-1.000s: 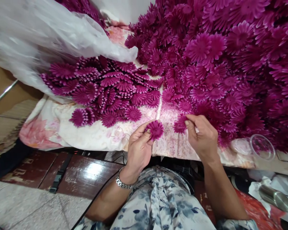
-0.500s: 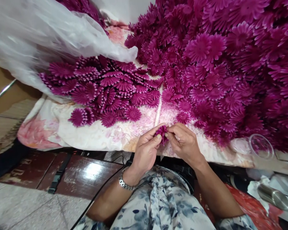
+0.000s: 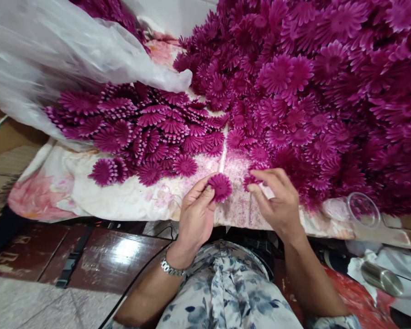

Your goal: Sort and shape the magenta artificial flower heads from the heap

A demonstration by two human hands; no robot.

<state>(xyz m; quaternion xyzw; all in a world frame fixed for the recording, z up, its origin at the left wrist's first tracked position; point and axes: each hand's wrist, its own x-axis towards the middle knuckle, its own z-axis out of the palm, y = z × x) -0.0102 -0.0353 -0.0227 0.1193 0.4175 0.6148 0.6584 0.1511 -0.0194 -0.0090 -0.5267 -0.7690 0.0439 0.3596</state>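
Mid-frame, the left hand [image 3: 195, 217] pinched a magenta flower [image 3: 219, 186]; the right hand [image 3: 277, 203], fingers parted, hung beside the pile [image 3: 311, 91].

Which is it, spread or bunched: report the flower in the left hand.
Spread: the flower shows a full ring of petals, pinched at its edge by the left hand.

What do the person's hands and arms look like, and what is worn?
The left hand and right hand are bare, no gloves. A silver metal-link wristwatch circles the left wrist. Forearms are uncovered; a blue-flowered sleeve shows at the right elbow.
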